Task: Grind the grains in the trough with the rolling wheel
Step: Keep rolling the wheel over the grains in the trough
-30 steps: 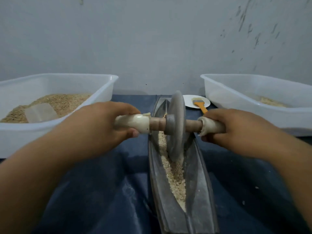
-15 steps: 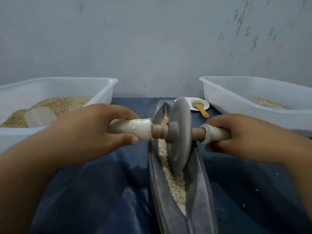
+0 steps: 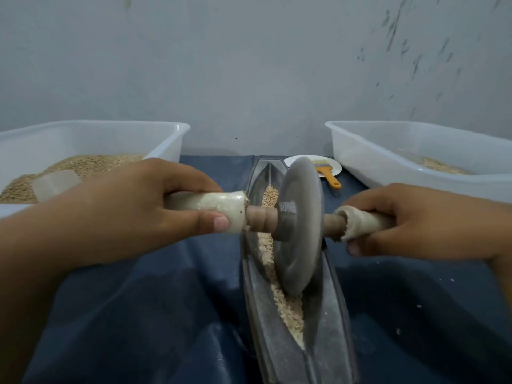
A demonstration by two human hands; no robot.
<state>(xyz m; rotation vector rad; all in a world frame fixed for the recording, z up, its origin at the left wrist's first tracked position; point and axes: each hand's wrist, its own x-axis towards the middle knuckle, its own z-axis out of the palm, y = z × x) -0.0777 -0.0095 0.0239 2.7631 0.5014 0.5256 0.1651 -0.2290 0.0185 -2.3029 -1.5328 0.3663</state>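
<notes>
A grey metal wheel (image 3: 300, 225) stands on edge in the long boat-shaped trough (image 3: 329, 322) at the centre. A wooden axle runs through it, with cloth-wrapped handles on both ends. My left hand (image 3: 133, 214) grips the left handle, thumb underneath. My right hand (image 3: 410, 223) grips the right handle. Pale crushed grains (image 3: 288, 309) lie along the trough's groove in front of the wheel, and whole grains (image 3: 271, 195) show behind it.
A white tub (image 3: 171, 134) of brown grain with a clear scoop (image 3: 55, 181) stands at the left. Another white tub (image 3: 368, 162) holding a little grain is at the right. A white plate (image 3: 293, 161) with an orange-handled brush (image 3: 328, 176) sits behind the trough. Blue cloth (image 3: 155, 314) covers the table.
Both hands have drawn the wheel a little nearer along the trough. The wheel now leans slightly more to the right.
</notes>
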